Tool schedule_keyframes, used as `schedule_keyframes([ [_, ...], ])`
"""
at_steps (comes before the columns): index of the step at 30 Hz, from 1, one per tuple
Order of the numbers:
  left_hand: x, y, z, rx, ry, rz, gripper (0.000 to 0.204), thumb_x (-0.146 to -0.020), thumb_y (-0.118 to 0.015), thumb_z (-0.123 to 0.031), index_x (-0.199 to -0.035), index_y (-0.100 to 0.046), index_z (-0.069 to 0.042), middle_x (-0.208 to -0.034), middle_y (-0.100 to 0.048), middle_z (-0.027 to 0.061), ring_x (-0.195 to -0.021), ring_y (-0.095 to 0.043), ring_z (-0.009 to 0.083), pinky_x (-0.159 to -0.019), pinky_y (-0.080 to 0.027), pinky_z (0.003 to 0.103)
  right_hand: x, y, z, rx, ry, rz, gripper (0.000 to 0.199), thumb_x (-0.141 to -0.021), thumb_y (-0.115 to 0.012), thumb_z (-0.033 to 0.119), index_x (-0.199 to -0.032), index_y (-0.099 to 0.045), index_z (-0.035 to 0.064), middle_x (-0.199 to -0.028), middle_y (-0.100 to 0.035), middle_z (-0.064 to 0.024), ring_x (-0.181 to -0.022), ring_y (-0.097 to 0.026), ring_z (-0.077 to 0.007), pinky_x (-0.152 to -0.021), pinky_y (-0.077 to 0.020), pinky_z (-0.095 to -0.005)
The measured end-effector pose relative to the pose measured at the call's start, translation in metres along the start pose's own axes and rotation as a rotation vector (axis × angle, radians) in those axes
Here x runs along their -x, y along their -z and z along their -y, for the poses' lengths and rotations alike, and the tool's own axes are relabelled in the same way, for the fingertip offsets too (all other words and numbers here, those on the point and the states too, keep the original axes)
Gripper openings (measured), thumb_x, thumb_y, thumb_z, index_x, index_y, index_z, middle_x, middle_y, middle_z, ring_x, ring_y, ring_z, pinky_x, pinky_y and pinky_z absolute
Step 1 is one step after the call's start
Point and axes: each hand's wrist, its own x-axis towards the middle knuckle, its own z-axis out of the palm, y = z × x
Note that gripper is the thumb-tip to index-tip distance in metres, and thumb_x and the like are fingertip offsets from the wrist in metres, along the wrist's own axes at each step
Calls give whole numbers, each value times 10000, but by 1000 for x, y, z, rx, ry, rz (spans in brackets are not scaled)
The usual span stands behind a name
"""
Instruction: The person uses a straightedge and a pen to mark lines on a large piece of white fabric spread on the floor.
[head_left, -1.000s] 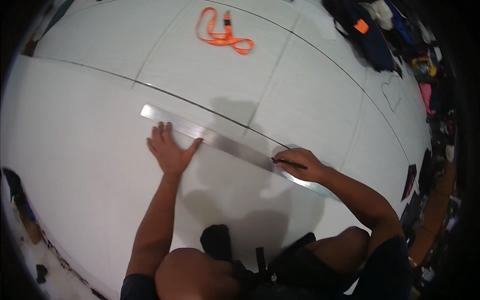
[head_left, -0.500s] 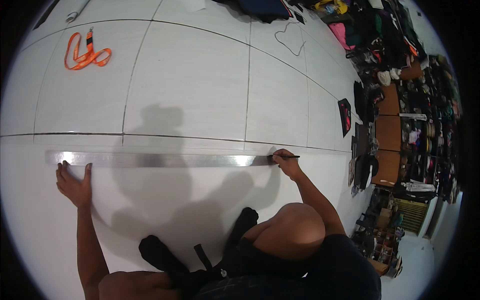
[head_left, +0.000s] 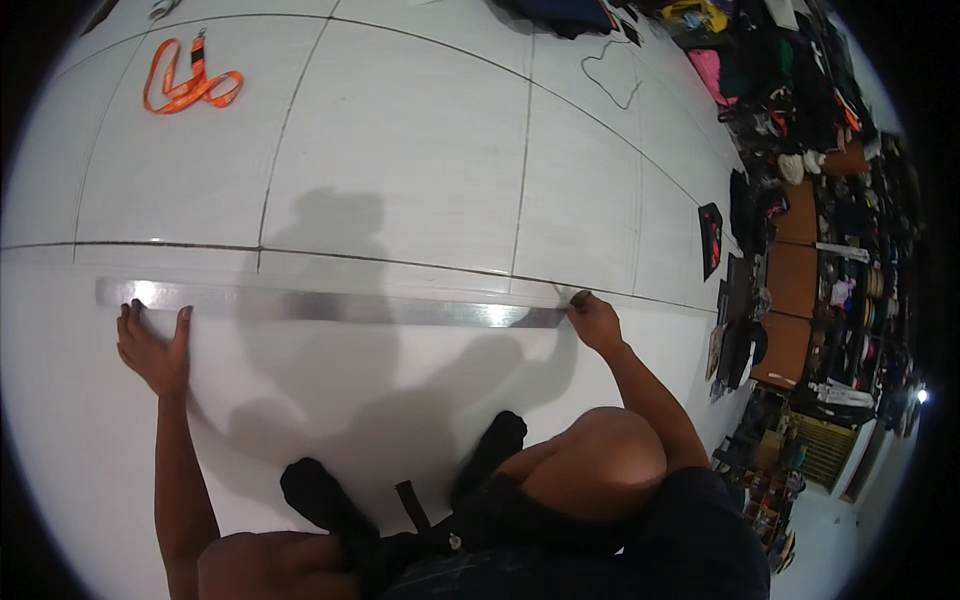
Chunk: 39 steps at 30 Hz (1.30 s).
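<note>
A long, flat metal ruler [head_left: 345, 306] lies across the white surface in front of me. My left hand [head_left: 155, 345] rests at its left end, thumb and fingers spread, with the fingertips on the near edge. At the opposite end, the fingers of my right hand [head_left: 596, 322] are pinched together beside the ruler's tip. They hold a thin black pen, which is mostly hidden by the fingers in this view. My shadow falls over the middle of the ruler.
An orange lanyard [head_left: 190, 90] lies at the far left, and a thin cord [head_left: 612, 85] curls at the far right. Shelves crowded with goods [head_left: 850, 270] line the right side. My dark-socked foot [head_left: 318, 490] is close below the ruler.
The view has shifted slightly. My right hand stays at the ruler's right end but has turned, so the pen that stuck out to the right hardly shows. My left hand keeps its place on the ruler.
</note>
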Motion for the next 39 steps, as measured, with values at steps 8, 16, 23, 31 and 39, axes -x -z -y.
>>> schedule_keyframes([
  [8,0,11,-18,60,33,28,917,-772,-763,-585,-1414,-454,-7,-1494,-416,177,-1422,-319,320,-1180,-167,521,-11,-16,191,109,734,371,233,-946,-619,275,-999,-647,50,-868,-713,-130,-810,-692,-328,-735,-543,-430],
  [16,-2,16,-21,99,41,13,911,-746,-780,-593,-1379,-481,-9,-1465,-438,172,-1391,-354,355,-1154,-203,537,-9,-72,423,117,1096,510,221,-947,-576,277,-985,-630,66,-778,-663,-139,-774,-649,-363,-717,-500,-500],
  [23,-1,18,-11,77,63,58,945,-720,-779,-625,-1373,-481,-11,-1468,-434,173,-1405,-333,349,-1165,-170,542,17,-127,580,-6,1277,376,232,-922,-609,295,-1014,-647,86,-871,-703,-141,-886,-679,-346,-793,-526,-485],
  [31,-10,25,-26,187,126,130,941,-708,-778,-620,-1394,-482,-49,-1494,-369,198,-1435,-261,352,-1175,-125,573,17,-129,643,-274,1124,433,325,-949,-604,351,-1137,-679,97,-1019,-710,-153,-990,-664,-320,-881,-518,-430],
  [39,-7,27,-24,163,125,132,828,-789,-734,-564,-1446,-482,-127,-1509,-332,228,-1444,-255,373,-1178,-114,579,-62,-41,465,-439,947,206,284,-941,-611,290,-995,-695,24,-910,-677,-159,-848,-656,-276,-793,-524,-390],
])
